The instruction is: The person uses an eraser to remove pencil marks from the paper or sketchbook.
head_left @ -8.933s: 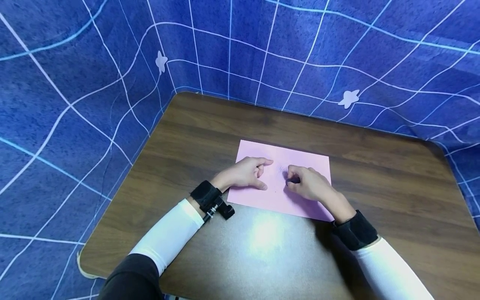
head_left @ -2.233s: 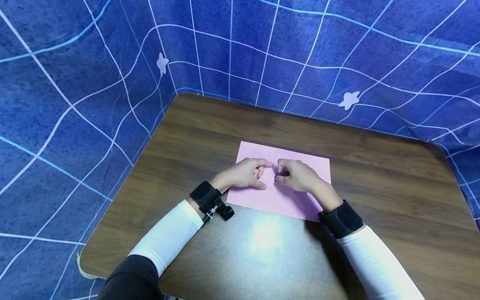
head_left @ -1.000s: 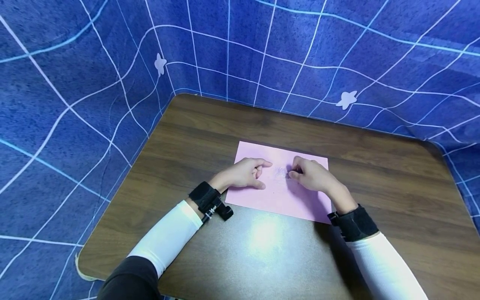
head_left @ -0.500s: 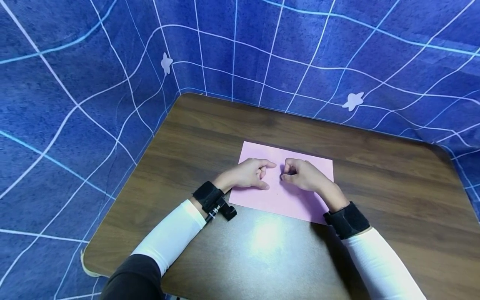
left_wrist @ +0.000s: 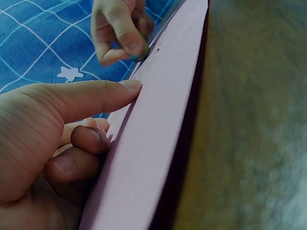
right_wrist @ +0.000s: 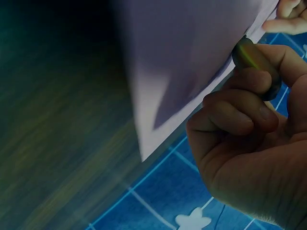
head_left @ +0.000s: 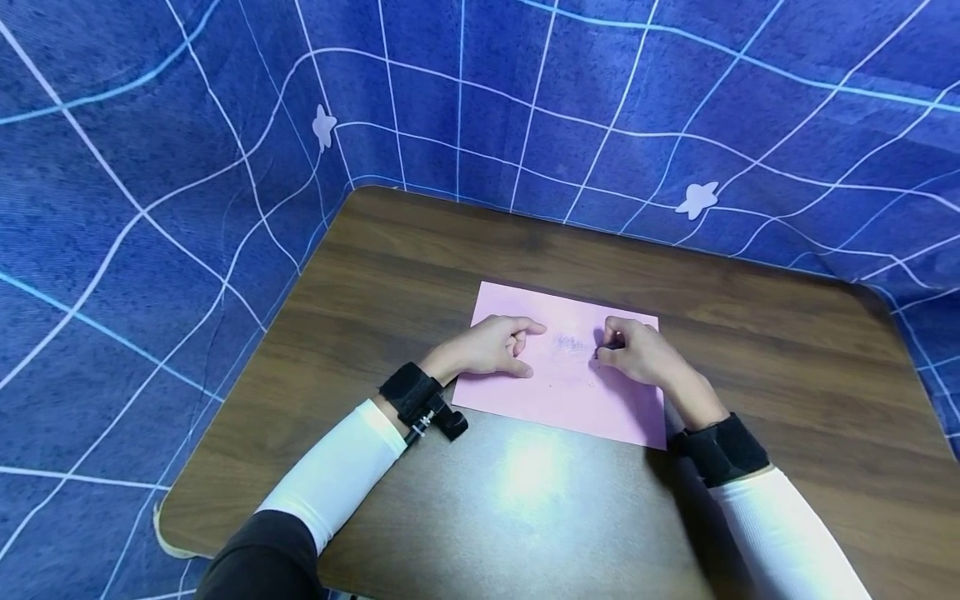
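A flat pink rectangular paper sheet (head_left: 567, 367) is laid on the brown wood-grain table (head_left: 390, 275), near its centre. The sheet's 9 o'clock part is pressed by the left hand (head_left: 491, 347), whose index finger and thumb are extended while its other fingers (left_wrist: 86, 140) are curled under. A small dark stub, seemingly a crayon (right_wrist: 256, 64), is pinched by the right hand (head_left: 641, 357) and touches the sheet at 3 o'clock of a faint smudged patch (head_left: 572, 342).
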Tool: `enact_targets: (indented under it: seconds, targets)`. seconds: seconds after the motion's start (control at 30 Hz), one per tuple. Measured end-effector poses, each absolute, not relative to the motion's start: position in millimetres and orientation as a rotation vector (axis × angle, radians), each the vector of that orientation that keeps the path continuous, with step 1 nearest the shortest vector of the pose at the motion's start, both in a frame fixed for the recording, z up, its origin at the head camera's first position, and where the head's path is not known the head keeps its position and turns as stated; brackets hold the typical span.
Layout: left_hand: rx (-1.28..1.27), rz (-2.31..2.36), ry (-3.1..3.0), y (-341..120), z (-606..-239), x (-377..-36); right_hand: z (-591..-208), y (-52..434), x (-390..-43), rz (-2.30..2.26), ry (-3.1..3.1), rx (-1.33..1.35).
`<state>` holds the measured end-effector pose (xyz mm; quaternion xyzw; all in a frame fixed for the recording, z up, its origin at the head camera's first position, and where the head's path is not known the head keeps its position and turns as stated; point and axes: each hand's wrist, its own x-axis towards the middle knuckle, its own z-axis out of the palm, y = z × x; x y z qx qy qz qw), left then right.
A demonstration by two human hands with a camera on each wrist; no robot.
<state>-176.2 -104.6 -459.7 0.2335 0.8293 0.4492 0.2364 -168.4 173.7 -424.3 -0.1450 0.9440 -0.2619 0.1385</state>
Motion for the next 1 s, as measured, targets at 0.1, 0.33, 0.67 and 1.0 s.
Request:
enact_targets:
  seconds: [0.1,0.33,0.67,1.0]
  targets:
    - [0.641,1.224,2.284,-106.6,-460.2,-176.0,-424.2,177.6,-168.0,-0.765,2.728,-0.417]
    - [0.636,1.246,2.279,-108.4,-461.3,-175.3,-421.5,175.3,-166.6,-0.712,2.750,-0.403]
    - [0.632,1.248,2.281,-110.4,-459.5,-175.9,-409.5,150.6,-165.1,-0.502,2.775,-0.499]
    - [0.677,1.236,2.265,-107.4,-461.8,-179.6,-421.4,127.0,-170.4,-0.665,2.711,-0.627]
